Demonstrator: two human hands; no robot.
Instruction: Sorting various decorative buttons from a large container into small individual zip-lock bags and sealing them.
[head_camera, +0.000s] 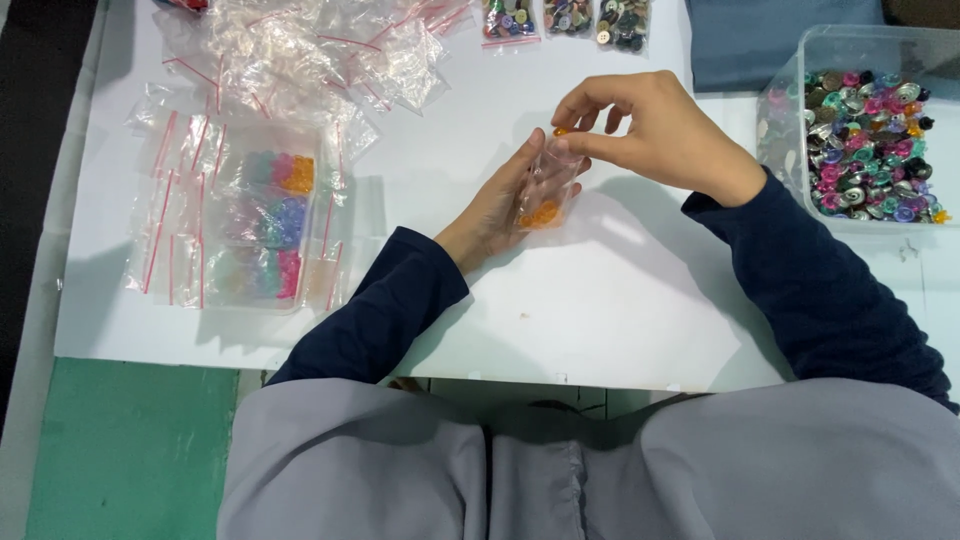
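Both hands (560, 165) at 1 small clear bag (548, 190), 3 filled bags (568, 18) beyond

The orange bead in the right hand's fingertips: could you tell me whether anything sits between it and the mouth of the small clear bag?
Nothing visible does. The right hand pinches the orange bead directly above the small clear bag, which the left hand holds.

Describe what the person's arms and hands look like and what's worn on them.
Both arms wear long dark navy sleeves ending at the wrists. The left hand and right hand are bare: no gloves, and no rings, watch or bracelets show. The clothing over the lap is grey.
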